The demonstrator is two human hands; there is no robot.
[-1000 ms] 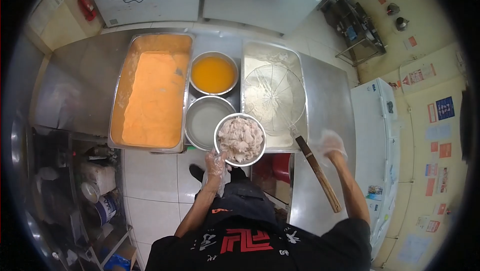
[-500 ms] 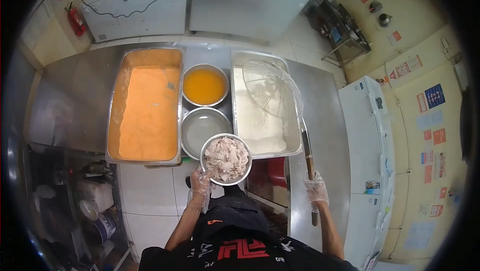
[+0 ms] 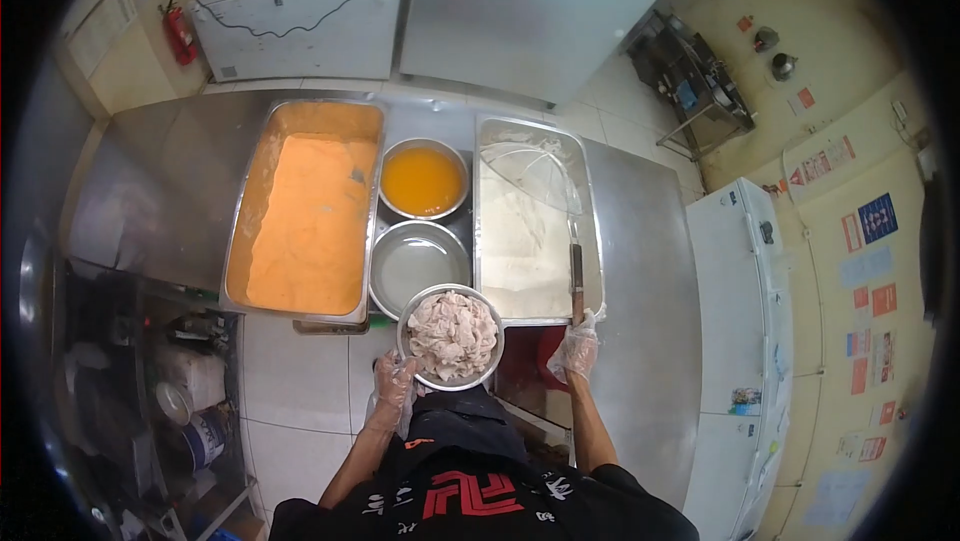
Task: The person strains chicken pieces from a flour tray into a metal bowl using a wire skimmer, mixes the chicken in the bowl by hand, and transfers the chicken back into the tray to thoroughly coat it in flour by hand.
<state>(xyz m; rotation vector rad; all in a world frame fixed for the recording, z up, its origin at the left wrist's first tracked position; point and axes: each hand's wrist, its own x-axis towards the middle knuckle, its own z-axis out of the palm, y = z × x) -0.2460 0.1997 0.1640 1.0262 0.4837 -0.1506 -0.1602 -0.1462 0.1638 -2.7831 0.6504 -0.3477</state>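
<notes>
In a clear plastic glove, my left hand (image 3: pixel 394 379) grips the rim of a metal bowl (image 3: pixel 402 339) filled with pale raw meat pieces (image 3: pixel 452 336). The bowl is at the counter's near edge, in front of my body. My gloved right hand (image 3: pixel 577 349) is closed around the handle of a wire skimmer (image 3: pixel 577 276). The skimmer's round mesh head lies inside a deep metal tray (image 3: pixel 597 241) of white powder (image 3: pixel 520 261); whether it touches the powder is hard to tell.
Left on the steel counter (image 3: pixel 650 271) stands a deep tray (image 3: pixel 376 141) of orange powder (image 3: pixel 310 221). Between the trays are a bowl of orange-yellow liquid (image 3: pixel 422 181) and a bowl of clear liquid (image 3: pixel 418 263). A shelf with containers (image 3: pixel 190 391) is below left.
My right hand has moved left and forward, bringing the skimmer from across the tray's right edge to within the tray. My left hand still holds the meat bowl. The view has shifted slightly.
</notes>
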